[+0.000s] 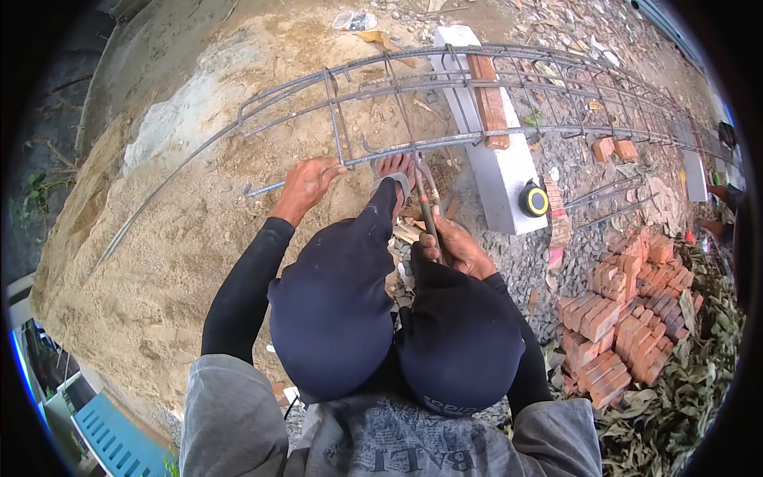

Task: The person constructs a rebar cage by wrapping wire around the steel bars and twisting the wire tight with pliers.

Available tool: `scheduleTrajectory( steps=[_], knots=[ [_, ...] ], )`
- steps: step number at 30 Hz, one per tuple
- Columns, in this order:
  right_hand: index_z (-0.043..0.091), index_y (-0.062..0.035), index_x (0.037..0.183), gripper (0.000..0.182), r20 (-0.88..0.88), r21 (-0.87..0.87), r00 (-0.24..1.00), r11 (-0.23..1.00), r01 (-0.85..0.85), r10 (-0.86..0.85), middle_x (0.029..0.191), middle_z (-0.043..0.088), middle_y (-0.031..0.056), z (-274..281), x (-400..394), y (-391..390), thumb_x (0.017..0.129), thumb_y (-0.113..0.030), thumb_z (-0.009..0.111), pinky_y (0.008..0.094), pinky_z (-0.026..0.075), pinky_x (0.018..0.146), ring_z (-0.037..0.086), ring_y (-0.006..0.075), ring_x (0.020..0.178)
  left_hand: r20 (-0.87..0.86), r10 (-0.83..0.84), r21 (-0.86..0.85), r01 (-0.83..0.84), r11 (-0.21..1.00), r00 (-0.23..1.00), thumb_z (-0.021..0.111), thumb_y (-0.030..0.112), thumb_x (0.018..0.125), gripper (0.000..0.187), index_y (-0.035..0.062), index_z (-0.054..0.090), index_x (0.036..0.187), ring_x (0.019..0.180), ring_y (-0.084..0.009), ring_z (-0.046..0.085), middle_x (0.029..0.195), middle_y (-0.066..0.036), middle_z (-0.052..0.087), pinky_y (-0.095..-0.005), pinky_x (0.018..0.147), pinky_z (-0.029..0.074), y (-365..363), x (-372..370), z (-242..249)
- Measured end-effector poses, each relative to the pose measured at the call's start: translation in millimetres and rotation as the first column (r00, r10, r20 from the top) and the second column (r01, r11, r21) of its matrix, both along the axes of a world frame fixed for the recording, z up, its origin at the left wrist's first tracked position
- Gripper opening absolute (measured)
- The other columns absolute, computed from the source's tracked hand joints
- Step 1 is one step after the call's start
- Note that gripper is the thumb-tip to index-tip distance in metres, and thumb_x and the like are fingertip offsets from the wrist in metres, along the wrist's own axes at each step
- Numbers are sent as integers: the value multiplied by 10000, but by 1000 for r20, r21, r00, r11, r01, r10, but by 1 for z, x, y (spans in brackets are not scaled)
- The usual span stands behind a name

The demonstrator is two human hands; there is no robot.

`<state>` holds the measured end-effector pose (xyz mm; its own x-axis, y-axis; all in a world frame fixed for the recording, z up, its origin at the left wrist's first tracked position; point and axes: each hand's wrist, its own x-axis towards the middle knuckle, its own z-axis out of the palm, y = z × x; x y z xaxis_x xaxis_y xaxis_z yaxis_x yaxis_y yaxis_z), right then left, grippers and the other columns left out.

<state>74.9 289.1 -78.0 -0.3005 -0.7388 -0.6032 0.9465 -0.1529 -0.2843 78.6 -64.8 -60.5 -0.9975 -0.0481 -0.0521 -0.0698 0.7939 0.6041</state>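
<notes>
A long cage of steel bars with square stirrups runs across the view ahead of my knees. My left hand pinches the lower end of a stirrup against the lowest bar. My right hand is wrapped round the handles of pincers, whose head reaches up to the same bar, right of my left hand. My sandalled foot is just below the bar, between the hands. Part of the cage rests on a wooden piece across a white block.
A black and yellow tape measure sits on the white block's near end. Red bricks are piled at the right beside dry leaves. Loose bars lie on gravel. Sand covers the left. At the far right, another person's hands show.
</notes>
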Motion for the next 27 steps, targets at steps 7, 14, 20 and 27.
scheduleTrajectory(
  steps=[7, 14, 20, 27],
  knots=[
    [514, -51, 1369, 561, -731, 530, 612, 815, 233, 301, 867, 596, 98, 2, 7, -6, 979, -421, 673, 426, 558, 695, 618, 252, 677, -24, 34, -31, -35, 999, 999, 699, 334, 962, 323, 36, 770, 1062, 927, -427, 672, 991, -211, 725, -472, 802, 521, 4, 1, 1],
    [515, -17, 1333, 454, -482, 807, 217, 334, 488, 849, 996, 678, 246, 22, -2, -6, 999, -308, 609, 485, 550, 699, 695, 409, 891, -99, 24, -30, -28, 999, 995, 704, 312, 955, 298, 39, 771, 1055, 899, -421, 671, 946, -196, 721, -468, 778, 514, 5, 5, -3],
    [545, -36, 1343, 475, -465, 602, 791, 797, -47, 398, 910, 693, 116, 2, -3, -3, 1052, -412, 568, 328, 536, 644, 700, 191, 800, -33, 42, -27, -43, 999, 999, 712, 359, 940, 335, 54, 775, 1062, 938, -428, 682, 1025, -196, 735, -486, 787, 533, 5, 4, 0],
    [514, -63, 1461, 535, -703, 691, 475, 666, 281, 529, 1048, 731, 274, 29, 1, -10, 999, -316, 609, 499, 534, 882, 716, 432, 983, -51, 49, -37, -51, 998, 997, 702, 359, 947, 331, 57, 773, 1061, 910, -430, 671, 974, -186, 724, -498, 790, 521, 5, 5, -3]
  ],
)
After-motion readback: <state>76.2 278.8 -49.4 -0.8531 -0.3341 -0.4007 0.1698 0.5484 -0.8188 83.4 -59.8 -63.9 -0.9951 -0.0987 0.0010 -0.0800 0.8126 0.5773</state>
